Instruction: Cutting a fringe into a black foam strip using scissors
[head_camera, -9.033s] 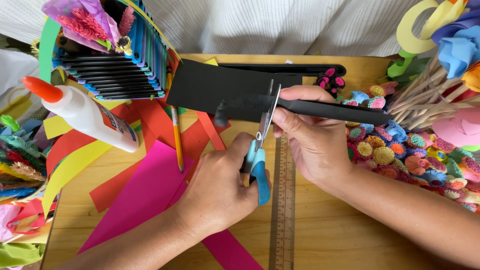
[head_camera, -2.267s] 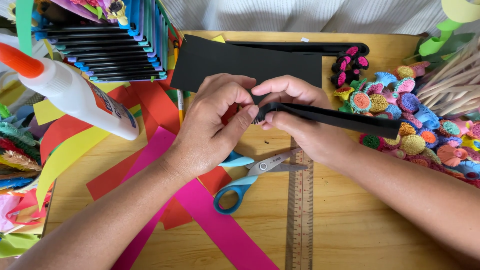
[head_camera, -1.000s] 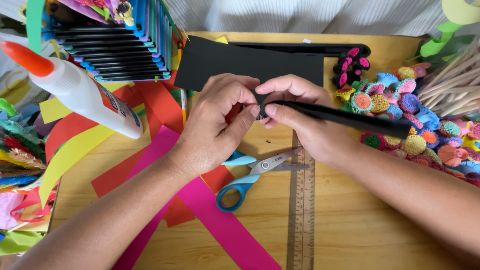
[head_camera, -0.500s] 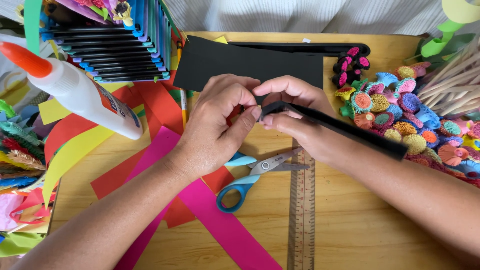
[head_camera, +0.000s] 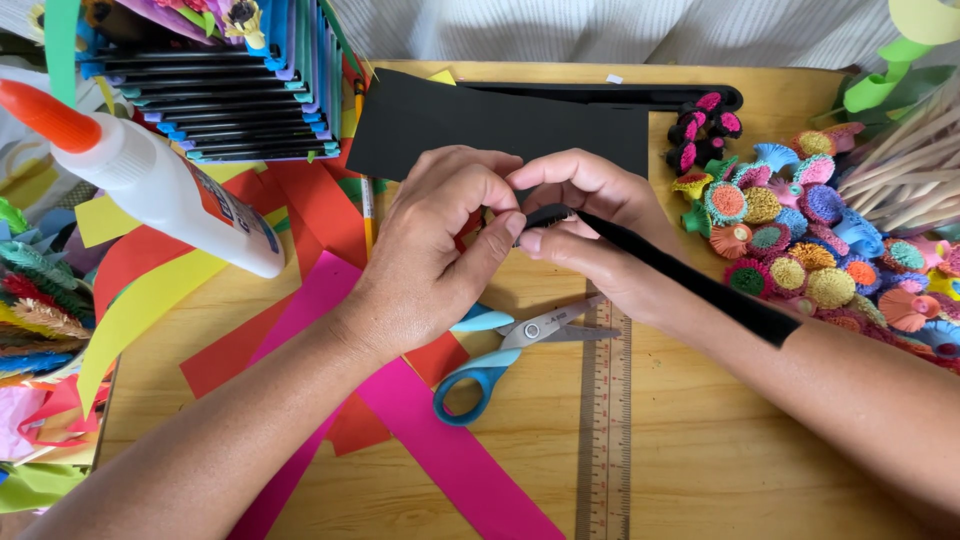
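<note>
Left grip: your left hand (head_camera: 435, 255) pinches shut on the near end of the black paper strip (head_camera: 690, 280).
Right grip: your right hand (head_camera: 590, 225) pinches that end too, fingertips meeting, likely to steady it.
Strip position: slants above the bench (head_camera: 700, 460), across your right forearm.
Scissors (head_camera: 505, 355): lie unheld, beside the ruler (head_camera: 603, 430).

white glue bottle (head_camera: 165, 190), orange-red label, upper left

Blue-handled scissors (head_camera: 500, 355) beside a ruler (head_camera: 604, 420), a glue bottle (head_camera: 150, 180), pink paper strips (head_camera: 440, 440) on the wooden desk (head_camera: 720, 450)
</note>
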